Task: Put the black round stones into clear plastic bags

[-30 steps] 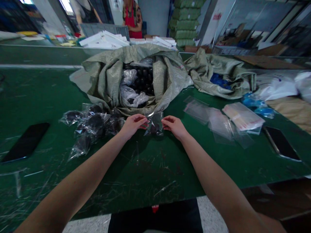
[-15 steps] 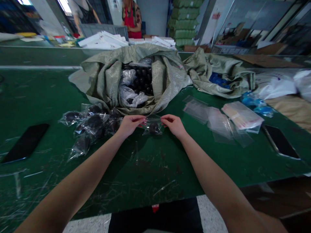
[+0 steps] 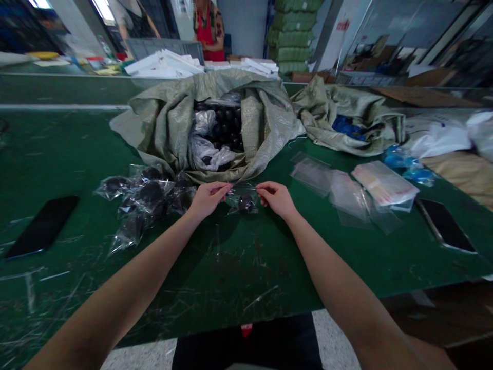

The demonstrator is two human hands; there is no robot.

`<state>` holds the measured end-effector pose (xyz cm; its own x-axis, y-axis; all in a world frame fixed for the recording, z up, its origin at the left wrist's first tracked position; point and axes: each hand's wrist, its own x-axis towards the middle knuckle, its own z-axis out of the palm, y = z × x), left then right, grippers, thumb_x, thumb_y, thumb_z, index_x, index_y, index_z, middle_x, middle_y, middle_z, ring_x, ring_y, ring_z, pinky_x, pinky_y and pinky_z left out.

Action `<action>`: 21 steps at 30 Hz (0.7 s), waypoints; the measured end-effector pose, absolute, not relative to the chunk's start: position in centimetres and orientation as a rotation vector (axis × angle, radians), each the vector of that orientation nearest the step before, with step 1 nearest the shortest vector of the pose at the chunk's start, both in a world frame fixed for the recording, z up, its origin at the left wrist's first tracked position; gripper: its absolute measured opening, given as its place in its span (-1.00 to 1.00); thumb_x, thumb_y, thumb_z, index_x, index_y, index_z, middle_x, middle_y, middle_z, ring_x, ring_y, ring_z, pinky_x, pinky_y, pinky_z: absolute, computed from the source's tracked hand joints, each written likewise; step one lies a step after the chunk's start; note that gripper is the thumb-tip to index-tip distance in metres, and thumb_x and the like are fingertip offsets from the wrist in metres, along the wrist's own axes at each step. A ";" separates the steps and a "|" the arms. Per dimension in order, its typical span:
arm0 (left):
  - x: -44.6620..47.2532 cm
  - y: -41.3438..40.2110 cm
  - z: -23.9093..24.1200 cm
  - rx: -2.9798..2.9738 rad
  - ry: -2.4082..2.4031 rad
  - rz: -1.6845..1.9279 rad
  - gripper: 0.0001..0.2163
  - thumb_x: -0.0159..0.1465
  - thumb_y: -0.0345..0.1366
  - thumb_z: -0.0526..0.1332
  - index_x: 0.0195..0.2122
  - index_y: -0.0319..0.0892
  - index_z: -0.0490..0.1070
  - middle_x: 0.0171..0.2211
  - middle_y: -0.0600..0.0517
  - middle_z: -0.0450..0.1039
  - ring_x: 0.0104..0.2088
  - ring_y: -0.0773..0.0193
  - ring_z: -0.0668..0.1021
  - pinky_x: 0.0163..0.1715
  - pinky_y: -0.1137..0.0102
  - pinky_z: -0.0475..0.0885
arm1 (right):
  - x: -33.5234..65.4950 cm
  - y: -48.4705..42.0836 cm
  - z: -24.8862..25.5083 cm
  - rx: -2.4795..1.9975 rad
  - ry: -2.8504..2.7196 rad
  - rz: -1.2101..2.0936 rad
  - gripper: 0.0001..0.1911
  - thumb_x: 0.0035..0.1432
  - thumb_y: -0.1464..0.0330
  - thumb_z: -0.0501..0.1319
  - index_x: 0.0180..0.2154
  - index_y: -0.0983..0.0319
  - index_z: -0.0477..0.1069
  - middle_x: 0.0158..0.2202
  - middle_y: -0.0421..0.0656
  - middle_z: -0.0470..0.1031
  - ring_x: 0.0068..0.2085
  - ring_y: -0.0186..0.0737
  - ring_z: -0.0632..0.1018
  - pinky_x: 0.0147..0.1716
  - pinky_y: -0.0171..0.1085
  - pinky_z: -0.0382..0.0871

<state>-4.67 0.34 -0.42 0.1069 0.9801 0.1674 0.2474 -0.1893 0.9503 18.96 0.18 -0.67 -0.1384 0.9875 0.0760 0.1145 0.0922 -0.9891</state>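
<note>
Between my hands is a clear plastic bag [image 3: 234, 206] with a round black object [image 3: 245, 202] inside. My left hand [image 3: 208, 198] pinches the bag's upper left edge between thumb and finger. At the upper right edge, my right hand [image 3: 276, 197] holds it in the same kind of pinch. Left of my left hand lies a pile of bagged black objects [image 3: 149, 195], several of them. Flat clear bags [image 3: 348, 195] lie in loose stacks to the right of my right hand.
A large woven sack [image 3: 265, 123] full of black round pieces stands open behind my hands. Right of it, a second sack [image 3: 316, 115] holds blue pieces. Phones lie at the left [image 3: 43, 226] and right [image 3: 444, 223]. A person in a red apron [image 3: 208, 33] stands beyond the table.
Both hands stay nearly in place, still pinching the bag's upper edge. The bag's top looks drawn straighter between them, and the black object sits almost where it was.
</note>
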 end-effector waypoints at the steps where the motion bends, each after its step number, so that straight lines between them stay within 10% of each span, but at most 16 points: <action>1: -4.6 0.3 -0.5 1.577 1.251 1.147 -0.65 0.16 -0.07 0.29 -0.22 -0.26 0.59 -0.46 -0.01 0.53 -0.56 0.37 0.43 -0.58 0.48 0.30 | 18.9 0.2 -0.7 -1.159 -1.434 1.192 -0.79 0.04 0.26 0.27 -0.29 0.23 0.50 -0.52 -0.25 0.45 -0.60 -0.41 0.43 -0.64 -0.39 0.30; 21: -4.6 -0.7 0.4 1.818 1.235 1.270 -0.76 0.21 -0.16 0.27 -0.21 -0.16 0.62 -0.30 0.00 0.53 -0.60 0.45 0.43 -0.59 0.48 0.33 | 18.9 -0.2 0.1 -1.096 -1.272 1.335 -0.70 -0.03 0.25 0.37 -0.26 0.28 0.51 -0.52 -0.22 0.52 -0.56 -0.37 0.52 -0.56 -0.37 0.44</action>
<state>-4.59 -0.69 0.42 0.1120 0.9193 0.3772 0.3512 -0.3917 0.8504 18.88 -0.15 0.15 -0.1401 0.9901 0.0073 -0.0553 -0.0005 -0.9985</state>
